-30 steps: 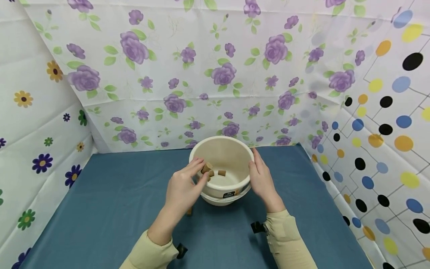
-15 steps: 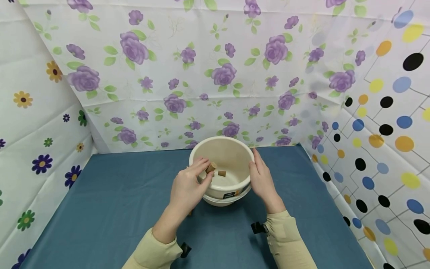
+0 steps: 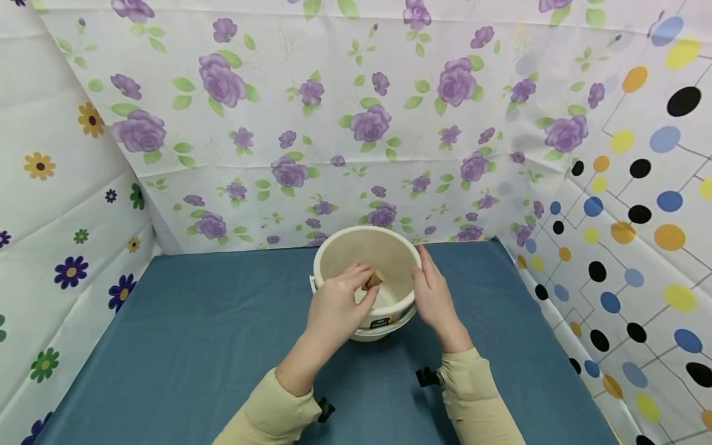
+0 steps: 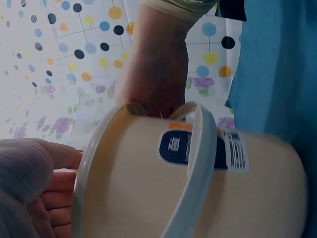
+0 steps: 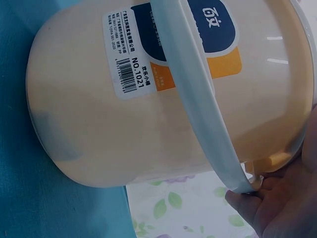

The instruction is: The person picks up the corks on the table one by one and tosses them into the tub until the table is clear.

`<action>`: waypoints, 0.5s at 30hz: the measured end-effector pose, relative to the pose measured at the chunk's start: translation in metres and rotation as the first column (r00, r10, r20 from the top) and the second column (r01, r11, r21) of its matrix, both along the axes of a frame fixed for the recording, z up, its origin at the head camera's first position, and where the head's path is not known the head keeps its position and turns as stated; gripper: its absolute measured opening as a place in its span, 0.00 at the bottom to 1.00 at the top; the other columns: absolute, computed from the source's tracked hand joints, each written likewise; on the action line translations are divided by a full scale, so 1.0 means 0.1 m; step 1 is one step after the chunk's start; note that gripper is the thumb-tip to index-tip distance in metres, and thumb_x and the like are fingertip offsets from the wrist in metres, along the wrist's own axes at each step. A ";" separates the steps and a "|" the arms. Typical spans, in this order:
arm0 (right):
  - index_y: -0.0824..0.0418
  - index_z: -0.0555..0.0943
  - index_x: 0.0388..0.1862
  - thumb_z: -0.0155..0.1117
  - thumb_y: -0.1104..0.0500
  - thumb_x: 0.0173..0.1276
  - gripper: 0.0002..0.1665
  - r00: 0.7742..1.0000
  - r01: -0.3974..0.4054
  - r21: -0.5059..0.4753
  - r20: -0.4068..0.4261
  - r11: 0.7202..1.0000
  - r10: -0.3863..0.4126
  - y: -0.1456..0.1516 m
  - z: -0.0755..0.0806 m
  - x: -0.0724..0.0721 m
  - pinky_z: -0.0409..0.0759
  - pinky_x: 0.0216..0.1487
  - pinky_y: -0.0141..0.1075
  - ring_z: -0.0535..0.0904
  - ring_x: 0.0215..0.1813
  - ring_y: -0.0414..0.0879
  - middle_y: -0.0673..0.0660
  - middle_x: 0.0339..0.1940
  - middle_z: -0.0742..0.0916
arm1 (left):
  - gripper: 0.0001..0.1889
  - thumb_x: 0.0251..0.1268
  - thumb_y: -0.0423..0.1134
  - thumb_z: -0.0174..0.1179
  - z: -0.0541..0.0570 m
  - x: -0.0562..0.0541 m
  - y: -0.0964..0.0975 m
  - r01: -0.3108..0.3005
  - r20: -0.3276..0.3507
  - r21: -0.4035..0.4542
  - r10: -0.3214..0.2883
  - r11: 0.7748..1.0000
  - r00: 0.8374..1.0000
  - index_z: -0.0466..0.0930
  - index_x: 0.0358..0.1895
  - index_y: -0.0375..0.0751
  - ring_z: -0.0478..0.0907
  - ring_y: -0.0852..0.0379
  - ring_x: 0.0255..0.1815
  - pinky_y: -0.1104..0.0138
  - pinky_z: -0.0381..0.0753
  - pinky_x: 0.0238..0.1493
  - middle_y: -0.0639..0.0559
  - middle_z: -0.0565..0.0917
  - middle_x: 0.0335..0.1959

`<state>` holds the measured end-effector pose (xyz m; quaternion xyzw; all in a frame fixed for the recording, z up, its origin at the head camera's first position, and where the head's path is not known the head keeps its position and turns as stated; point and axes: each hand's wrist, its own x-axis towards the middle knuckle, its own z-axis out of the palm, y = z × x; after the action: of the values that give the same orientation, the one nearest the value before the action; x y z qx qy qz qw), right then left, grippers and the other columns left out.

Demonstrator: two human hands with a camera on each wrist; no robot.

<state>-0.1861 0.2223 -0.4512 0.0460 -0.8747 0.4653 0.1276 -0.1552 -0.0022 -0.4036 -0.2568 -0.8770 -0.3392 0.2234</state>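
A cream plastic bucket with a white handle stands upright on the blue cloth, its mouth towards me. My left hand reaches over its near left rim and pinches a brown cork between thumb and fingers, inside the mouth. In the left wrist view, the fingers of the left hand go behind the rim, so the cork is hidden there. My right hand holds the bucket's right side; the right wrist view has that hand at the rim by the handle's joint. The bucket's floor is mostly covered by my left hand.
Blue cloth covers the table around the bucket. A flowered sheet rises close behind it, with a dotted sheet on the right and another flower-patterned sheet on the left.
My left hand has moved right across the bucket's mouth with the cork. It now covers the loose corks seen inside earlier, and its arm hides one on the cloth. The right hand keeps still.
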 end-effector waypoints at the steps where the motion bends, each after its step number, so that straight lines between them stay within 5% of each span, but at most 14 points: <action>1: 0.59 0.50 0.91 0.37 0.53 0.90 0.36 1.000 0.001 -0.001 -0.002 1.000 -0.001 0.00 0.00 0.00 0.67 0.77 0.65 0.61 0.83 0.67 0.66 0.88 0.59 | 0.14 0.70 0.40 0.74 0.00 0.00 0.03 0.006 -0.001 -0.005 -0.006 1.000 1.000 0.93 0.56 0.42 0.81 0.49 0.69 0.56 0.91 0.48 0.46 0.89 0.59; 15: 0.58 0.50 0.91 0.38 0.51 0.90 0.36 1.000 -0.007 0.000 0.009 1.000 0.007 0.01 0.03 0.03 0.70 0.75 0.66 0.62 0.82 0.67 0.65 0.88 0.60 | 0.11 0.70 0.39 0.74 -0.02 0.00 0.26 0.010 -0.053 -0.094 -0.015 0.996 0.999 0.93 0.52 0.43 0.83 0.46 0.66 0.55 0.90 0.51 0.46 0.90 0.56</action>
<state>-0.1830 0.2230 -0.4481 0.0472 -0.8752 0.4657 0.1222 -0.1551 0.0241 -0.4058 -0.2814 -0.8840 -0.2923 0.2323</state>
